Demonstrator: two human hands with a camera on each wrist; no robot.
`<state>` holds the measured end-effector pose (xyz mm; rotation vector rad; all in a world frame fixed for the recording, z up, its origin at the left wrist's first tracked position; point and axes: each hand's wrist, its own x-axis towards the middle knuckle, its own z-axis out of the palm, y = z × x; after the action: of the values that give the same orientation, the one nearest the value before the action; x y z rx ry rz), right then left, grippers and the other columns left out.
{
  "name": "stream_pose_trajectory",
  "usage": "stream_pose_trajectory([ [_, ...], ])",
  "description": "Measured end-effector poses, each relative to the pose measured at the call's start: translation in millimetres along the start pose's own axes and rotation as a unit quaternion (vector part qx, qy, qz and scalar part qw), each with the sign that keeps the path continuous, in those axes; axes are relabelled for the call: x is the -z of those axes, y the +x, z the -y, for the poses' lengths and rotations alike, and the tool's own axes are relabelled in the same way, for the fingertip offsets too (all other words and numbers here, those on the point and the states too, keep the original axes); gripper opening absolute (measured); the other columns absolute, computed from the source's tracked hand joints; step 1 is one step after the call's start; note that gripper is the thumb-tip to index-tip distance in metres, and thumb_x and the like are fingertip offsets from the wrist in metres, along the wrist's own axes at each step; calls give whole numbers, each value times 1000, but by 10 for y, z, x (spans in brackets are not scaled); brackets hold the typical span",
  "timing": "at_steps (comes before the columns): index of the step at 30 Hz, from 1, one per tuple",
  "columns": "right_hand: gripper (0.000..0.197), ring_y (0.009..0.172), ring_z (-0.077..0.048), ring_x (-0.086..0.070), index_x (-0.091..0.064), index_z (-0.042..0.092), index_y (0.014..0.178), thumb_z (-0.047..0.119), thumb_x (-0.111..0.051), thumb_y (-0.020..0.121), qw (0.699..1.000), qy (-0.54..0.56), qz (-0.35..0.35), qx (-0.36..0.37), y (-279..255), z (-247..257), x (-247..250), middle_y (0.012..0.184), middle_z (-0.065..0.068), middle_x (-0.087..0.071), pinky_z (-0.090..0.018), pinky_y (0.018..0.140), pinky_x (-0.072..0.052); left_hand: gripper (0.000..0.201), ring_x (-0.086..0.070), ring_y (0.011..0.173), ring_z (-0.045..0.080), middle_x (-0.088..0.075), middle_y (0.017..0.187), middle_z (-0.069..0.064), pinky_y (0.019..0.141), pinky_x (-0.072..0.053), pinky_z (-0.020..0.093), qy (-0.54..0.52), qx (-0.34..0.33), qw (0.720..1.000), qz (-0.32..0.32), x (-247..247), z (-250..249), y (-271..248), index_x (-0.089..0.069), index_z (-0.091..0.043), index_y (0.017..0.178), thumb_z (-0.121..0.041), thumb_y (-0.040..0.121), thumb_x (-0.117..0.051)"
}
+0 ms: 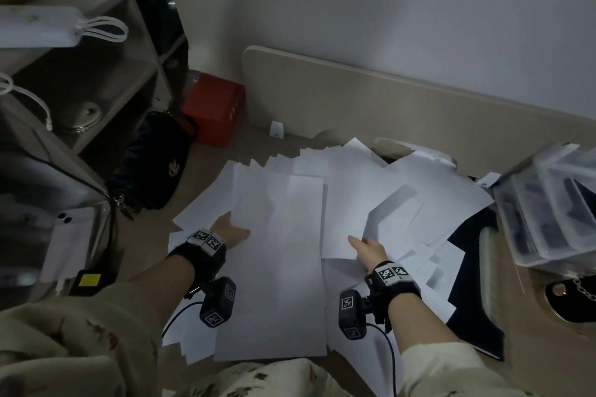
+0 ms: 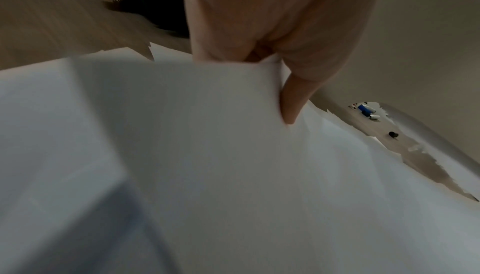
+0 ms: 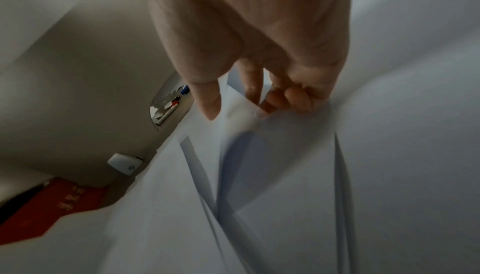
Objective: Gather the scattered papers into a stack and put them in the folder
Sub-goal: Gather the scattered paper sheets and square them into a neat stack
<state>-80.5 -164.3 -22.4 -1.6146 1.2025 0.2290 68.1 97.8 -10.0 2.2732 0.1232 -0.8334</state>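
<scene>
Papers (image 1: pixel 277 255) blank, no legible txt; left hand (image 1: pixel 230 230) pinches one sheet, right hand (image 1: pixel 369 250) pinches another.

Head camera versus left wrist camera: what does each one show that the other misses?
Only the head view shows both hands, the right hand lifting a sheet, plus the clear plastic bins and the dark folder under the papers. Only the left wrist view shows the left hand close up, thumb over the edge of a sheet, and small blue and white items beyond. Both show the white papers and the red box is head-only.
</scene>
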Motion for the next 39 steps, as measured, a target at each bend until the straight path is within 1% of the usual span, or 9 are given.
stream_pose_trajectory([
  [6,45,62,-24,-39,-33,12,62,37,-61,87,997,-7,-71,-3,150,132,-43,67,-8,-38,-32,62,-36,49,-50,123,32,-53,133,17,102,-39,34,1,-23,1000,18,63,-26,33,-47,-1,132,-12,87,-63],
  [9,35,99,-34,-57,-59,3,107,34,-60,90,999,-12,-49,-12,163,194,-60,106,-19,-57,-33,83,-42,50,-50,123,32,-53,134,17,101,-39,33,6,-32,999,25,103,-51,44,-47,-2,133,-13,87,-64],
  [11,55,116,-35,-52,-46,-3,132,29,-60,90,998,-35,-50,-33,157,226,-88,128,-20,-53,-34,92,-41,49,-50,122,32,-53,133,16,99,-40,33,-2,-34,999,35,123,-53,53,-48,-2,133,-12,87,-64],
  [14,23,82,-30,-52,-59,-4,96,16,-58,86,996,-54,-65,-41,143,261,-109,93,-16,-54,-31,68,-44,48,-52,121,32,-55,131,17,98,-40,34,-1,-41,998,40,149,-67,37,-49,-2,132,-11,87,-63],
  [16,18,70,-27,-45,-47,3,71,10,-56,85,993,-47,-92,-50,138,246,-121,85,-13,-49,-28,58,-34,48,-51,121,32,-54,132,17,99,-41,34,1,-45,998,44,163,-71,26,-49,-3,132,-11,87,-63],
  [18,7,72,-29,-49,-50,1,80,7,-52,84,992,-29,-118,-45,49,265,-124,91,-15,-55,-29,65,-40,48,-51,122,32,-54,133,16,99,-40,34,7,-53,998,46,166,-75,13,-48,-3,133,-12,88,-62],
  [23,43,115,-39,-55,-52,3,131,11,-47,89,974,41,-223,-4,-147,239,28,134,-18,-54,-42,95,-48,49,-50,122,34,-53,133,18,100,-40,35,8,-61,997,40,124,-105,-27,-46,0,134,-11,88,-61],
  [31,23,103,-37,-60,-61,-2,108,12,-46,96,914,129,-367,116,-430,129,371,109,-21,-65,-41,86,-47,50,-53,117,32,-55,128,16,100,-42,34,-13,-70,997,29,-56,-142,-109,-44,-1,131,-7,85,-61],
  [39,36,123,-41,-48,-49,-3,131,12,-44,98,900,159,-397,77,-608,-103,654,132,-24,-52,-42,100,-39,53,-53,91,27,-52,103,12,80,-44,31,-16,-49,998,-24,-138,-153,-65,-34,-5,136,-3,87,-52],
])
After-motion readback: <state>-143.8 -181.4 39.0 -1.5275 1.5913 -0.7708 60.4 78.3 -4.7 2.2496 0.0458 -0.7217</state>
